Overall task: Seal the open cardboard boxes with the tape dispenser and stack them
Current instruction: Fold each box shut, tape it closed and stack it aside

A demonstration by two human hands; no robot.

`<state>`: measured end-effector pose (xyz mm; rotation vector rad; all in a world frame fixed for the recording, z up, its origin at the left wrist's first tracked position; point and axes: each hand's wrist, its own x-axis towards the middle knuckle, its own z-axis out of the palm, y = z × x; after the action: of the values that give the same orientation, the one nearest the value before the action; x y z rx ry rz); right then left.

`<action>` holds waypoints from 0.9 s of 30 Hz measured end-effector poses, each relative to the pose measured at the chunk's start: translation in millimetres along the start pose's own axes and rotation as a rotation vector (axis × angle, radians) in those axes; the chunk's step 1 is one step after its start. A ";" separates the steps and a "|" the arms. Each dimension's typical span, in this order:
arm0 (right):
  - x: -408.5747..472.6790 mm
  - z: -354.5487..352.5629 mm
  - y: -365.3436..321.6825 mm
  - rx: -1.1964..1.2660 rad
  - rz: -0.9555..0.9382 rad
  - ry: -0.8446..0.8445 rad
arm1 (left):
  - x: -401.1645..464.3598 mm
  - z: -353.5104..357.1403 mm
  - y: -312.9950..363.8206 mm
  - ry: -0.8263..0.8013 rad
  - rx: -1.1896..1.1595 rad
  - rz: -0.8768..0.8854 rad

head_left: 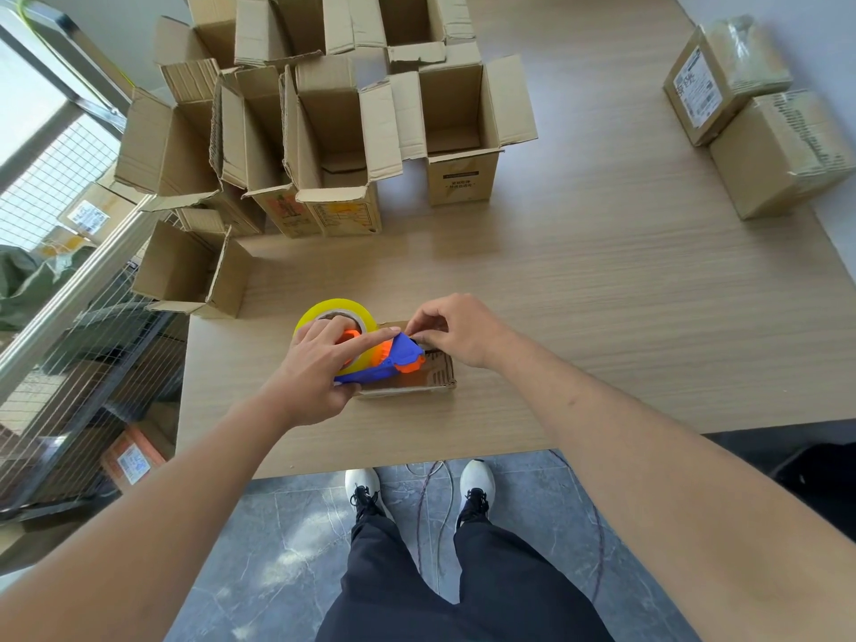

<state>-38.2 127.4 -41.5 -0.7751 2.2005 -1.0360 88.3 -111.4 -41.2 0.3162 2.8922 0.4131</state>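
A: From the head camera, what do we have in the middle of the frame?

B: We see a small cardboard box [407, 375] lying closed on the wooden table [602, 271], just below centre. On top of it sits the tape dispenser [384, 359], blue with orange parts, carrying a yellow roll of tape [333, 312] at its left end.

A: And our hands?

B: Our left hand [319, 368] is wrapped around the dispenser, thumb under its near side, fingers curled over the roll and the index finger stretched along the blue body. Our right hand [456, 329] is at the dispenser's right tip, fingers bent, fingertips pinching at the tape end against the box top. The tape itself is too thin for us to make out there.

A: What fills the upper left of the frame?

B: A cluster of open boxes [333, 132] standing upright with their flaps raised, packed close together, and one more open box [194, 271] lying at the table's left edge, nearer to us.

A: Upper right?

B: Two sealed boxes [750, 122], touching each other, near the table's right edge.

A: The rest?

B: A wire mesh cage [69, 340] on the left holding parcels, and at the bottom our white shoes [363, 484] on a grey floor.
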 end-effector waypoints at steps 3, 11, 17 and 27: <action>-1.8 1.9 -2.6 -0.064 -0.041 0.076 | -4.6 0.1 7.2 0.031 0.045 -0.008; -9.3 10.9 -2.8 -0.109 -0.060 0.187 | -16.3 0.7 6.4 0.051 0.130 0.018; -24.4 28.0 0.6 -0.116 -0.004 0.326 | -21.9 2.6 2.8 0.061 0.149 0.035; -62.5 19.2 15.5 -0.072 0.134 0.419 | -18.3 1.1 -4.9 -0.029 0.128 0.068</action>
<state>12.8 170.6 -48.4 -0.4608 2.6135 -1.1371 105.2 -120.1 -40.6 0.4383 2.8916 0.2318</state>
